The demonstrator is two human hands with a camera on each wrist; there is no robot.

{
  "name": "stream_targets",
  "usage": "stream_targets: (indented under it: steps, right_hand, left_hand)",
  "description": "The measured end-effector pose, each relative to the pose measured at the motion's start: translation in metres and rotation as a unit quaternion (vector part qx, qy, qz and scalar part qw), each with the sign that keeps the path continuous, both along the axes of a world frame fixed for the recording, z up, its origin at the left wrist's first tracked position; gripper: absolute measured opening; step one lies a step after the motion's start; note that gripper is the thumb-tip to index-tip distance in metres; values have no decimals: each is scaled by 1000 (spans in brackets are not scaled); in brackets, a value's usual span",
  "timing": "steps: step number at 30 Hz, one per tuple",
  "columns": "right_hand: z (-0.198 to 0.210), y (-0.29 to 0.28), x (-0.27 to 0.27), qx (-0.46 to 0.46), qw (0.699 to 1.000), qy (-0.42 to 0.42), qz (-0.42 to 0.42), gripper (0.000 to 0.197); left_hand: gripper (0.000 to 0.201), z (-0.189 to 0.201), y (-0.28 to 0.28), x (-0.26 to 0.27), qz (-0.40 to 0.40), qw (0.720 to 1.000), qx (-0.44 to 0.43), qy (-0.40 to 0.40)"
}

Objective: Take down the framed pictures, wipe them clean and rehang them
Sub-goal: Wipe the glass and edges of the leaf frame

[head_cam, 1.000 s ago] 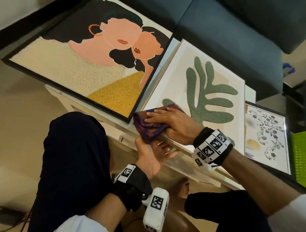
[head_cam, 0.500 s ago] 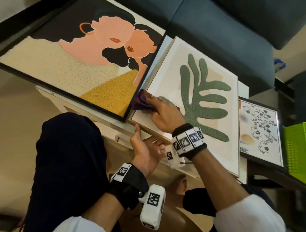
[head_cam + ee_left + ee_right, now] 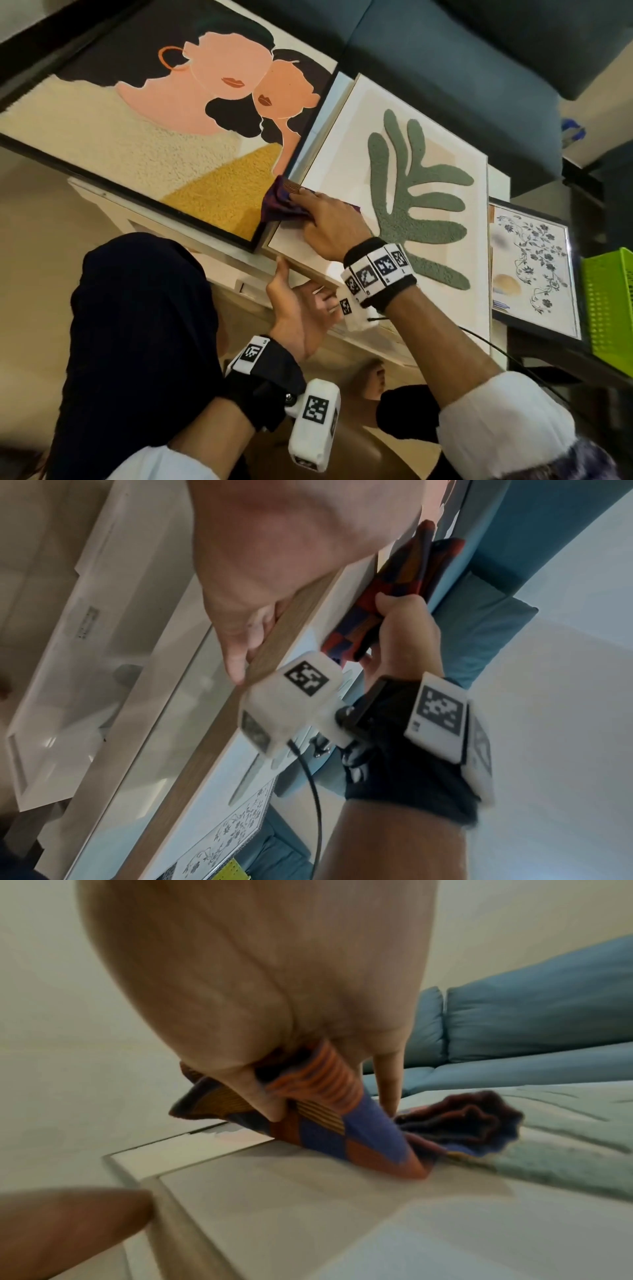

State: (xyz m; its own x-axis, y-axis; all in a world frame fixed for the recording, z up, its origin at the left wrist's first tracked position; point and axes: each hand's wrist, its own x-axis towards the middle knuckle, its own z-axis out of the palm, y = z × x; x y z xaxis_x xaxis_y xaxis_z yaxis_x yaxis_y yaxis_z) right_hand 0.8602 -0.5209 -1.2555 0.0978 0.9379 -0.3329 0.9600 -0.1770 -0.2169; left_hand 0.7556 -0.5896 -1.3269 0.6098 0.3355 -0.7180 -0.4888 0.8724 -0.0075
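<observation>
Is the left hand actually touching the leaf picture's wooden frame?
Touching. In the left wrist view, the left hand clasps the leaf picture by its wooden edge.

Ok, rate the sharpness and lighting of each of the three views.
Head view: evenly lit and mostly sharp, edges bowed by the wide lens, the cloth a little soft. Left wrist view: the left hand fills the near field, soft and bright. Right wrist view: the worst, motion blur smears the right hand and the leaf picture.

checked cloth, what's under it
The checked cloth lies on the white border of the leaf picture near its corner, pressed by the right hand. That patch itself is covered.
</observation>
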Motion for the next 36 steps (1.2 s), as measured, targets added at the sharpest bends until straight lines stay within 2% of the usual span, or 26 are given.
stream_targets:
  steps: [5, 7, 10, 13, 15, 17, 18, 20, 22, 24, 25, 27, 29, 30, 33, 36]
  right_hand:
    - [3, -41, -16, -11, 996, 12, 87, 59]
    - [-2, -38, -12, -8, 996, 7, 93, 60]
    - [-3, -5, 1, -5, 999, -28, 42, 62]
    - [9, 7, -1, -16, 998, -51, 44, 56]
    - [16, -14, -13, -22, 995, -24, 94, 55]
    - [17, -46, -24, -50, 989, 27, 134, 63]
    - [15, -57, -26, -58, 988, 44, 136, 68]
    - [9, -54, -20, -34, 992, 46, 113, 66]
    - [1, -32, -11, -7, 998, 30, 62, 60]
    - [-3, -11, -4, 0, 1000, 20, 21, 67]
    - [-4, -6, -4, -3, 1000, 24, 10, 72]
    - [-4, -14, -11, -14, 999, 31, 18, 71]
    - [0, -44, -19, -19, 998, 47, 33, 70]
    - [3, -63, -23, -17, 998, 58, 34, 71]
    - [6, -106, -29, -10, 996, 87, 9, 75]
    - [0, -86, -28, 7, 997, 72, -10, 76]
  left_hand:
    - [74, 6, -3, -2, 7, 1000, 15, 4]
    - [77, 7, -3, -2, 3, 1000, 20, 4]
    - [92, 2, -2, 0, 3, 1000, 15, -1]
    - [88, -1, 1, -1, -1, 1000, 20, -4]
    - [76, 1, 0, 0, -14, 999, 24, 25]
    - [48, 0, -3, 3, 15, 996, 75, 43]
    - [45, -3, -4, 4, 39, 995, 86, 44]
    - [43, 3, -5, 4, 36, 995, 81, 34]
    - [72, 4, -3, -1, 3, 998, 52, 19]
    - [97, -1, -1, -5, 3, 1000, 24, 7]
    - [103, 0, 0, -5, 2, 999, 26, 21]
    - [92, 1, -1, -2, -2, 999, 21, 38]
    - [53, 4, -2, -1, 19, 994, 71, 78]
    - [36, 4, -3, 0, 34, 991, 107, 69]
    - [40, 11, -9, 4, 19, 992, 115, 47]
    - [44, 23, -8, 3, 121, 990, 66, 29]
